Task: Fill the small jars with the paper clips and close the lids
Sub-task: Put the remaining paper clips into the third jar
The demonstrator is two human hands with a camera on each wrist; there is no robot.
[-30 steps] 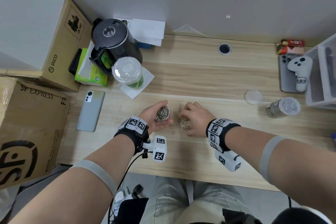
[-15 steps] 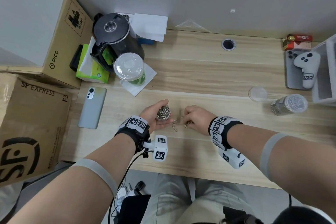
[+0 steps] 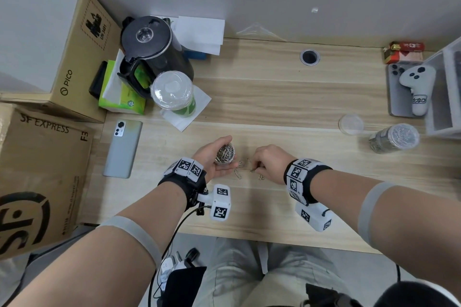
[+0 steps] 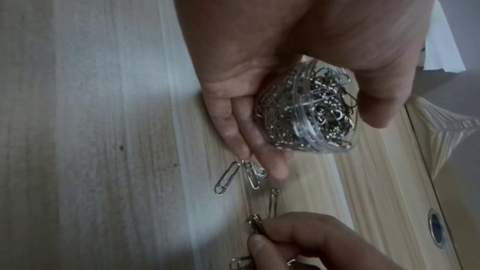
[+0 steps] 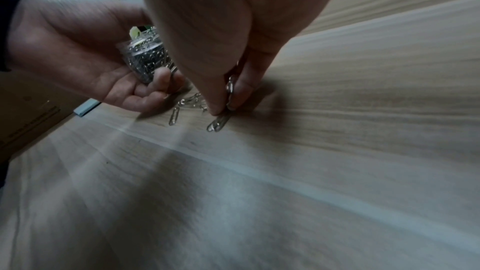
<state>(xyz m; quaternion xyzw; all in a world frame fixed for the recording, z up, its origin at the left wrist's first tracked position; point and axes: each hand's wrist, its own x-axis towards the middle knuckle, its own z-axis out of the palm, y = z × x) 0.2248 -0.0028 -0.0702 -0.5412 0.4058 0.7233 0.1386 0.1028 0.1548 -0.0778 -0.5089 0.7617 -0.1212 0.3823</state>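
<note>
From the head view, your left hand (image 3: 215, 157) cradles a small clear plastic jar (image 3: 225, 153) packed with silver paper clips, just above the light wooden table (image 3: 274, 97); your right hand (image 3: 270, 160) pinches loose silver paper clips (image 3: 239, 172) beside it. A second filled jar (image 3: 393, 137) and clear round lid (image 3: 351, 124) sit far right. The left wrist view shows thumb and fingers curled round the jar (image 4: 307, 110). The right wrist view shows your fingertips (image 5: 217, 108) clamped on clips (image 5: 219, 123) against the table.

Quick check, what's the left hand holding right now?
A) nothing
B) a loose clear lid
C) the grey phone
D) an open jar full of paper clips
D: the left hand cups the open jar, packed with paper clips and lidless, while the right hand pinches loose clips off the table.
</note>
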